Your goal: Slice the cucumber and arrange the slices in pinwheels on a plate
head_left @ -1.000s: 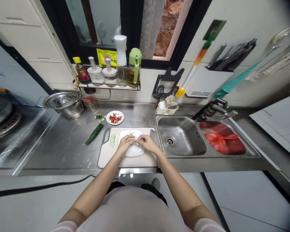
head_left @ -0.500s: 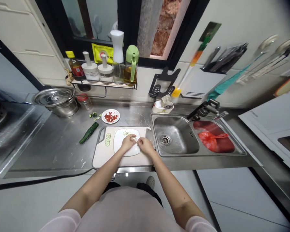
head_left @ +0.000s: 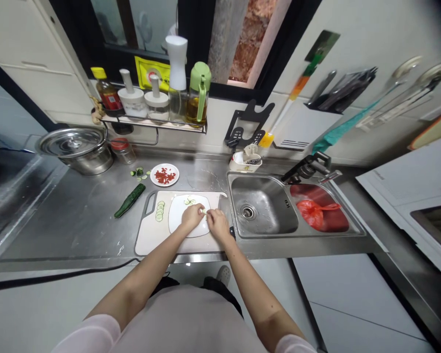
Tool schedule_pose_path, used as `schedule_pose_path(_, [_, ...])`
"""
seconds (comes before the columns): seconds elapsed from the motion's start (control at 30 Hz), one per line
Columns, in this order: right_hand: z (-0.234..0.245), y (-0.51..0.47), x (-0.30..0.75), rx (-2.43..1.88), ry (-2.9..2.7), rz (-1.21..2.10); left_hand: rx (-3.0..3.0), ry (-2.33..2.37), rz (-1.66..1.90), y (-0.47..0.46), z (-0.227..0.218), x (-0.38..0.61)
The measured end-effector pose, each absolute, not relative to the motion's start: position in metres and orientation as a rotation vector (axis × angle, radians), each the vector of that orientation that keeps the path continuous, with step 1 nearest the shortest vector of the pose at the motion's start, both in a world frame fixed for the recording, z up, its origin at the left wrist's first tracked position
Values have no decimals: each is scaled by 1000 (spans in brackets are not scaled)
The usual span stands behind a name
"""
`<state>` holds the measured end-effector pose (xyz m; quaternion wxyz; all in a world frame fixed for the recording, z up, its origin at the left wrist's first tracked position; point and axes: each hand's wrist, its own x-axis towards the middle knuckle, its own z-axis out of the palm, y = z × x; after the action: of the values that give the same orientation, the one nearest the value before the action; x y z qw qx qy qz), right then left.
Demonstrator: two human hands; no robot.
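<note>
Both my hands meet over a white plate (head_left: 177,214) that lies on a pale cutting board (head_left: 150,239). My left hand (head_left: 191,216) and my right hand (head_left: 216,223) pinch a thin cucumber slice (head_left: 204,211) between their fingertips, just above the plate's right side. A few slices (head_left: 188,200) lie at the plate's far edge. A row of cut slices (head_left: 159,211) rests on the board left of the plate. Half a dark green cucumber (head_left: 129,200) lies on the steel counter to the left.
A small plate of chopped red chili (head_left: 164,175) and cucumber scraps (head_left: 138,172) sit behind the board. A lidded steel pot (head_left: 74,149) stands far left. A double sink (head_left: 263,210) on the right holds a red bag (head_left: 315,213). Bottles fill a wall rack (head_left: 154,120).
The view has shifted a little, so everything sits further left in frame. My hands stay together over the plate with the slice, my right hand slightly lower.
</note>
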<state>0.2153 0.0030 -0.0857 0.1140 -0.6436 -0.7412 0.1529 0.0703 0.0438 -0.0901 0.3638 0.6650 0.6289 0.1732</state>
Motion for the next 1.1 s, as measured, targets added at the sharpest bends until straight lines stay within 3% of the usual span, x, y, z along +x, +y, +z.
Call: schedule_pose_path(1.1, [-84, -11, 205, -2089, -2184, 399, 1796, 1688, 361, 38, -86, 73])
